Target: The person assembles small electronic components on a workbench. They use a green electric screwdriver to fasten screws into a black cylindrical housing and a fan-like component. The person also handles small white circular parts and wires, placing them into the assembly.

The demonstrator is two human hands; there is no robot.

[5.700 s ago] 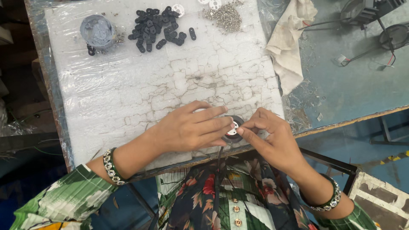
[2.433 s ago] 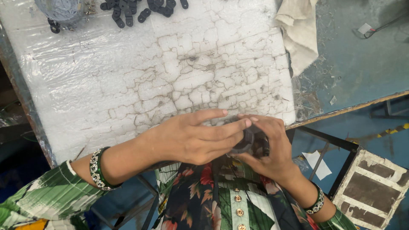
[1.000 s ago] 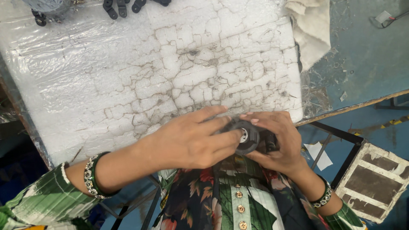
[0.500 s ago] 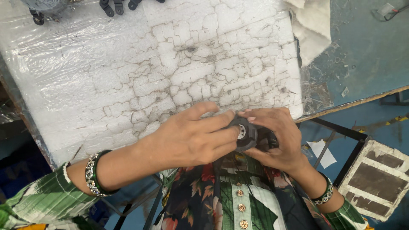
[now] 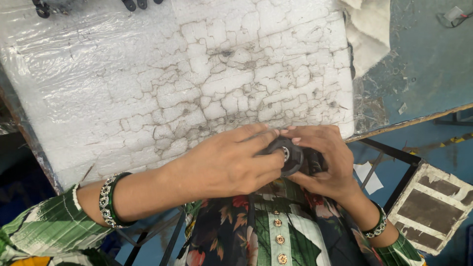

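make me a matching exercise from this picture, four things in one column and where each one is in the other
Things:
1. round black part
2. cracked white foam sheet
3. cream cloth
4. beaded bracelet

Places:
A. top right, on the blue table
B. on the left wrist
C. between the left hand and right hand
D. covering most of the bench top

Pairs: 1-C, 2-D, 3-A, 4-B
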